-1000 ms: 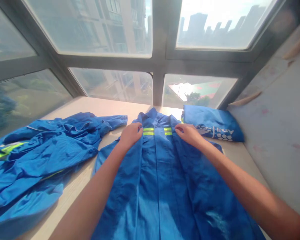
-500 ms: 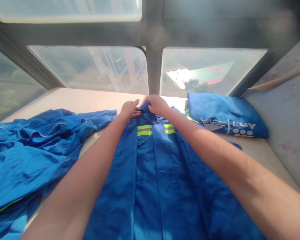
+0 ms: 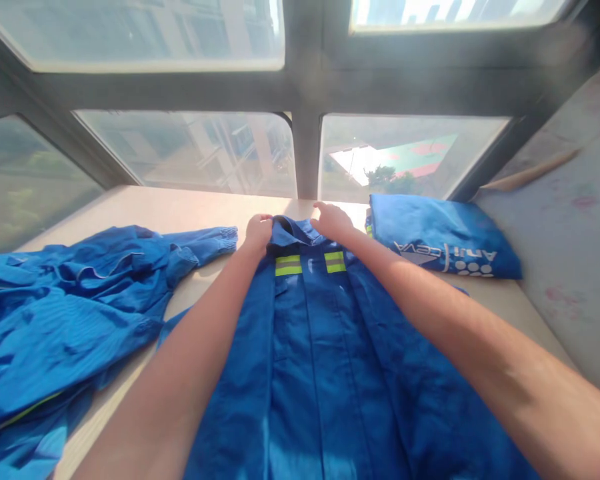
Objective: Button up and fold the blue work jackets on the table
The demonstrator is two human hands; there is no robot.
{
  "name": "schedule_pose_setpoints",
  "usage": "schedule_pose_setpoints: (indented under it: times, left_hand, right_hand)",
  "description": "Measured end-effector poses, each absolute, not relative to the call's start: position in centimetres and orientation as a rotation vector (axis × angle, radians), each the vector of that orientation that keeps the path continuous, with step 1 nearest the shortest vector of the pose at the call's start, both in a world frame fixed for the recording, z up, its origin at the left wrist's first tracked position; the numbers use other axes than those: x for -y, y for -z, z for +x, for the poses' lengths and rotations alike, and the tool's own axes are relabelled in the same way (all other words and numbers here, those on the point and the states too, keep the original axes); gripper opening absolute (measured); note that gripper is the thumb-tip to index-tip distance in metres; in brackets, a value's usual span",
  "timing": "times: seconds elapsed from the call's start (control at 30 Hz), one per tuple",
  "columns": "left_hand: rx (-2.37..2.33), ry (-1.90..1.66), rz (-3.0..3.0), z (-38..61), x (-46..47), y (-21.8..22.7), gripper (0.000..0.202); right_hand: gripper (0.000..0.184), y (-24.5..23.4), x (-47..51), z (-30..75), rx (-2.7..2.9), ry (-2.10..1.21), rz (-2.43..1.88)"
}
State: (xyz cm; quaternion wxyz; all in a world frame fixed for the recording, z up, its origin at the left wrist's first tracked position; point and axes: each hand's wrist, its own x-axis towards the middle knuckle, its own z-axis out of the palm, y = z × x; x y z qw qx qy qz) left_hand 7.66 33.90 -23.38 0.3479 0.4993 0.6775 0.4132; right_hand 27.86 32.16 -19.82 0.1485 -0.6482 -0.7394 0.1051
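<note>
A blue work jacket point(image 3: 300, 347) lies front side up before me, its collar away from me. Two yellow-and-grey reflective patches cross its chest. At the left end of the collar point(image 3: 293, 232), my left hand point(image 3: 259, 235) is closed on the cloth, its fingertips mostly hidden. My right hand point(image 3: 333, 223) pinches the collar's right end; its index finger sticks out a little past the thumb. The collar stands up in a loop between both hands.
A crumpled blue garment point(image 3: 80, 300) with an elastic cuff spreads over the pale surface point(image 3: 190, 203) at left. A folded blue garment point(image 3: 440, 233) with white lettering lies at right, near a patterned wall point(image 3: 570, 267). Framed windows point(image 3: 195, 150) rise behind.
My hands have moved apart along the collar, the left to the left and the right to the right. The collar has opened from a bunch into a loop. The view has tilted up slightly.
</note>
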Motion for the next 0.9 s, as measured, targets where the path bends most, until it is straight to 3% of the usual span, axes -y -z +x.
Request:
schedule_pose_setpoints:
  times: [0.17,0.37,0.57,0.7,0.9]
  left_hand:
    - [-1.698,-0.969,1.82,7.6,-32.6,21.9,0.052]
    - [-1.866,-0.585,2.265,6.5,-31.2,19.4,0.033]
    - [-2.043,-0.86,2.016,4.7,-30.8,19.1,0.03]
    - [-1.849,-1.196,1.448,4.8,-30.7,20.5,0.028]
    - [-1.768,-1.219,1.095,6.1,-30.2,22.2,0.046]
  right_hand:
    - [0.049,19.5,-33.5,27.1,2.305,-0.317,-1.8]
    - [0.03,19.1,-33.8,26.5,2.643,-0.161,-1.731]
    - [0.028,17.7,-30.4,31.3,2.596,0.166,-1.297]
    - [0.025,18.2,-24.9,34.2,2.621,0.357,-1.085]
    - [0.024,18.9,-21.7,33.2,2.702,0.059,-1.548]
